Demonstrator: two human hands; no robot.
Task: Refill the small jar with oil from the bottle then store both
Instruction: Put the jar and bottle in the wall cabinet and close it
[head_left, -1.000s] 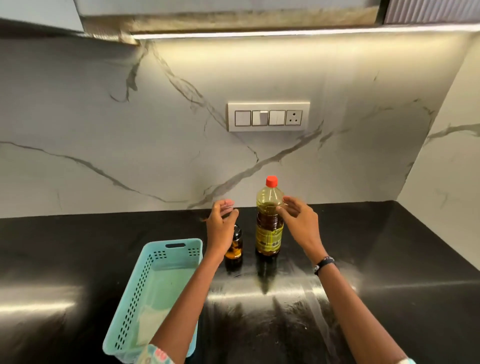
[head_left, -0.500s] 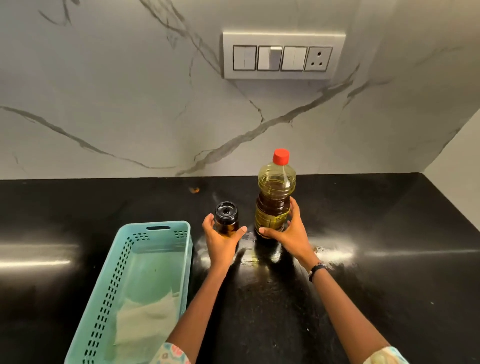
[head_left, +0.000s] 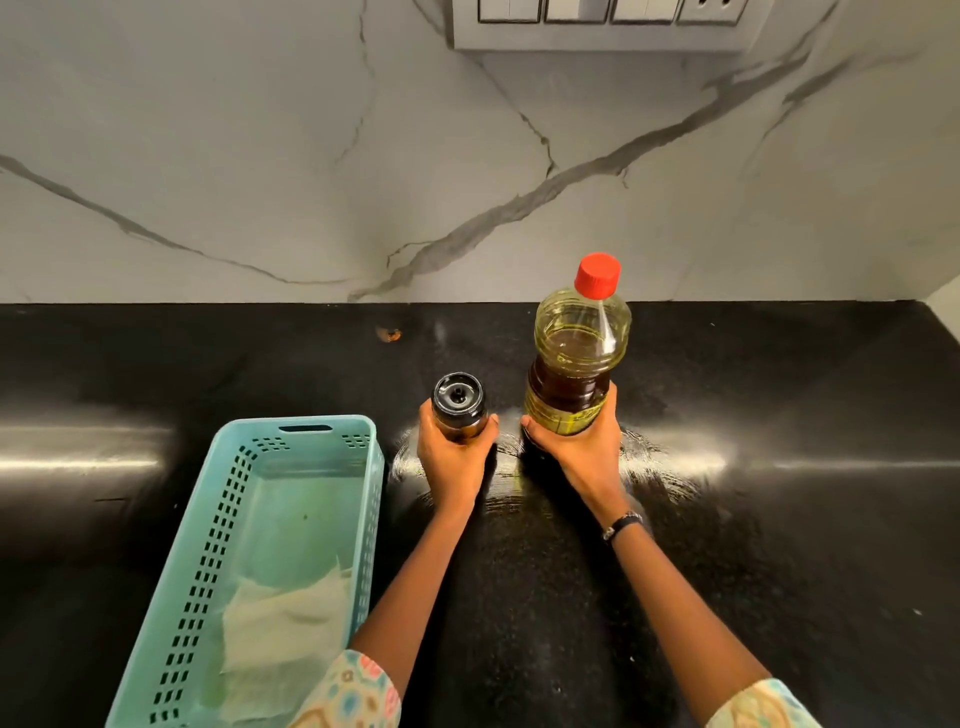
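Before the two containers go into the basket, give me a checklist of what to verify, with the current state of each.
1. Red cap seated on the oil bottle: ok, though tightness cannot be told.
2. Black lid on the small jar: ok, it is in place.
3. Left hand grips the jar: ok.
4. Right hand grips the bottle low on its label: ok.
5. Blue basket has room: ok, only a white cloth lies at its near end.
6. Jar actually refilled: cannot tell, the hand covers its body.
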